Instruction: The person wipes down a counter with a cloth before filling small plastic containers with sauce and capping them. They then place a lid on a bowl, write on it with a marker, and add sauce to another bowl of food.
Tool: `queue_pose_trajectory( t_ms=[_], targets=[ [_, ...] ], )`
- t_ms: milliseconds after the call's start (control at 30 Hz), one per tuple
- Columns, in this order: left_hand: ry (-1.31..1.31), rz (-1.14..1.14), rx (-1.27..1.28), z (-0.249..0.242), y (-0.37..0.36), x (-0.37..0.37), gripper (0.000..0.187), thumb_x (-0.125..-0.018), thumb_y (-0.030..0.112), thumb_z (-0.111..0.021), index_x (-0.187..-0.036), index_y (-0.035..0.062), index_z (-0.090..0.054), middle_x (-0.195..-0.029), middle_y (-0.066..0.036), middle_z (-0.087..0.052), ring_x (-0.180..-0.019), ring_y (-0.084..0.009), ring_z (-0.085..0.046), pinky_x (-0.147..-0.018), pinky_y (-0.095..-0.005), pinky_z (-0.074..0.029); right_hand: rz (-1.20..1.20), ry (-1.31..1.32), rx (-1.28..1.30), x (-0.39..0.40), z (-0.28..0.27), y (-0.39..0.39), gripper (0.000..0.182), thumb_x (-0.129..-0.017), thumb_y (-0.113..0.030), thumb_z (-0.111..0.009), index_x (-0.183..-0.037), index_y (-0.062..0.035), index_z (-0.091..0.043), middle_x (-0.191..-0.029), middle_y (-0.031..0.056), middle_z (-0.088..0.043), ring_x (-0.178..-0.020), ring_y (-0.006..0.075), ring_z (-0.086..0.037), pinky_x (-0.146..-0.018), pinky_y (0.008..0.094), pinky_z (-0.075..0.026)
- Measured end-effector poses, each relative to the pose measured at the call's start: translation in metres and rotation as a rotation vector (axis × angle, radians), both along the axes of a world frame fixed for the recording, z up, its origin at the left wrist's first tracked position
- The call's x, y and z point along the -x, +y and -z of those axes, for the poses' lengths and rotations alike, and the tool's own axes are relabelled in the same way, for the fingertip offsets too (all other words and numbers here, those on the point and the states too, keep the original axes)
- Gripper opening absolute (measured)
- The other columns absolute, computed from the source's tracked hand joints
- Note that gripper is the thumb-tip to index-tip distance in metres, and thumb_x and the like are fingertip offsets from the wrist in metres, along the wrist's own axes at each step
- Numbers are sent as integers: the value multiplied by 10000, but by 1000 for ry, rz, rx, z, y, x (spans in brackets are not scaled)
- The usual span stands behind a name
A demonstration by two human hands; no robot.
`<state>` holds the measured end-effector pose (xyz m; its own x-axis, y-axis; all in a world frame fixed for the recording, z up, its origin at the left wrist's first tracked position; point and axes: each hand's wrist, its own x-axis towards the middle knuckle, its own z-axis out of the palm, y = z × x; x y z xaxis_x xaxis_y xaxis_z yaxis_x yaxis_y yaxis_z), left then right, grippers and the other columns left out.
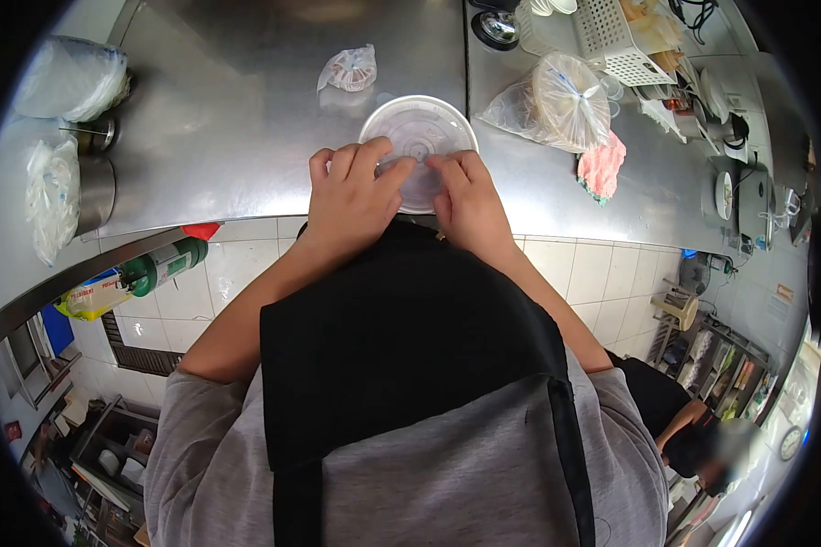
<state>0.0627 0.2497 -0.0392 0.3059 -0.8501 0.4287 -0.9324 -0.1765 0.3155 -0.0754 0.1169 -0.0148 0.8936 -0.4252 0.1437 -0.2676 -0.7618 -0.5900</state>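
On the steel counter, close to its front edge, stands a round white plastic tub (418, 114) with a translucent lid (420, 137). My left hand (354, 191) is at the tub's left side, fingers bent over the rim and lid. From the right side, my right hand (472, 202) grips the rim, with its fingertips resting on the lid near the middle. The fingertips of both hands almost meet there. Just beyond the tub lies a small knotted clear plastic bag (349, 69) with reddish contents, touched by neither hand.
Right of the tub are a tied plastic bag (566, 102) with round things inside, a pink cloth (601, 168), a white basket (622, 44) and a call bell (496, 29). Bagged containers (53, 187) stand at left. Another person (675, 415) is behind at lower right.
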Motion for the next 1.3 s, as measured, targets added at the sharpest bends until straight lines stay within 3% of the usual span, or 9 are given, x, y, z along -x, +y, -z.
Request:
queue_pose_trajectory(
  t_ms=[500, 700, 767, 833, 900, 933, 1033, 1200, 1300],
  targets=[
    [-43, 42, -20, -14, -13, -3, 473, -693, 171, -684, -1163, 211, -648, -1332, -57, -491, -1069, -232, -479, -893, -437, -330, -20, -187, -22, 8, 9, -5, 393, -718, 79, -638, -1100, -7, -607, -1050, 180, -540, -938, 368, -575, -818, 411, -507],
    [-52, 65, -11, -10, -14, -5, 420, -733, 190, -689, -1150, 177, -638, -1355, -94, -470, -1113, -264, -474, -911, -456, -345, -30, -201, 200, 19, 1, -14, 373, -739, 11, -691, -1102, -30, -616, -1166, 157, -541, -1050, 352, -559, -912, 403, -478],
    [131, 17, 251, -2, -14, -8, 497, -777, 263, -700, -1242, 147, -571, -1393, -159, -426, -1219, -298, -455, -974, -483, -336, 90, -199, 165, 20, -4, -14, 452, -762, 16, -675, -1200, -26, -572, -1276, 188, -498, -1171, 373, -512, -998, 404, -440],
    [351, -40, 289, 10, -13, -3, 529, -933, 291, -585, -1391, 69, -440, -1465, -208, -341, -1343, -324, -374, -1096, -474, -277, 151, -205, 22, 24, 19, -14, 532, -851, -5, -625, -1355, -17, -452, -1425, 202, -409, -1314, 370, -424, -1076, 409, -375],
    [734, -58, 311, 18, -17, 2, 523, -981, 305, -454, -1432, 54, -369, -1473, -190, -346, -1351, -296, -370, -1111, -428, -274, 342, -362, -786, 20, 37, -13, 525, -953, -46, -523, -1441, -7, -333, -1484, 200, -362, -1356, 332, -392, -1096, 390, -340],
    [925, -64, 318, 22, -21, 4, 523, -1005, 312, -388, -1452, 47, -333, -1477, -182, -348, -1355, -281, -368, -1118, -405, -273, 282, -253, -742, 18, 40, -19, 514, -1013, -109, -436, -1483, -14, -253, -1483, 193, -371, -1367, 279, -382, -1101, 353, -321],
    [1500, -70, 324, 32, -34, 10, 536, -1076, 333, -191, -1513, 24, -227, -1489, -155, -354, -1368, -239, -361, -1141, -336, -268, 238, -151, -674, 15, 30, -29, 510, -1007, -147, -440, -1464, 5, -274, -1393, 237, -459, -1308, 324, -458, -1088, 361, -346],
    [1521, 13, 289, 17, -53, -7, 499, -1074, 274, -258, -1508, 27, -265, -1485, -158, -377, -1371, -228, -361, -1140, -317, -258, 88, -134, -770, 19, 37, -59, 535, -1010, -215, -474, -1463, 1, -289, -1359, 223, -493, -1264, 298, -491, -1063, 377, -375],
    [1636, -144, 272, 11, -66, -8, 463, -1068, 207, -314, -1499, 38, -300, -1470, -142, -407, -1355, -211, -384, -1127, -304, -281, -11, -95, -868, 28, 32, -72, 558, -1014, -289, -486, -1457, -1, -309, -1361, 207, -495, -1248, 275, -497, -1055, 368, -384]
  ],
)
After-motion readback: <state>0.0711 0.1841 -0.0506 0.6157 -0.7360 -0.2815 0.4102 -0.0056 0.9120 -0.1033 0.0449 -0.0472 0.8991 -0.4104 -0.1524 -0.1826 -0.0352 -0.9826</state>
